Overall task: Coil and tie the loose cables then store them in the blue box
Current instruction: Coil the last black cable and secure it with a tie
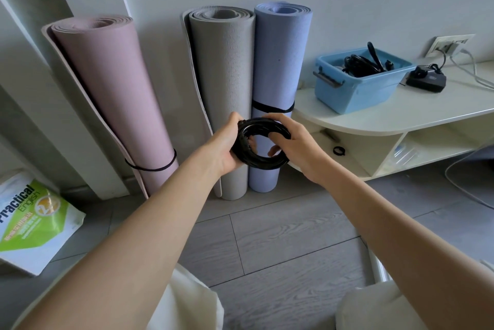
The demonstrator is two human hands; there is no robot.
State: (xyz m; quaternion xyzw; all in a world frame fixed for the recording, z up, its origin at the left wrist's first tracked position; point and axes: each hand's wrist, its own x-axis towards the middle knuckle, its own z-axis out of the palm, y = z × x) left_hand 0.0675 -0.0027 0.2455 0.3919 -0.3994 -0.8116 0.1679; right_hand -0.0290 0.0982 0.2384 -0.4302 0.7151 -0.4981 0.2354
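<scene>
A black cable coil [260, 160] hangs in mid-air in front of the rolled mats, wound into a tight ring. My left hand [227, 145] grips its left side, thumb over the top. My right hand [291, 140] closes over its right side, fingers curled through the ring's opening. The blue box [355, 94] stands on the white shelf unit [401, 113] to the right, well apart from the coil, with several black cables [361, 62] lying inside it.
Three rolled mats lean on the wall: pink [112, 94], grey [224, 83], purple [278, 67]. A black charger [426, 78] sits beside the box, plugged into a wall socket [449, 45]. A small black ring [339, 150] lies on the lower shelf. A book [29, 222] lies on the floor at left.
</scene>
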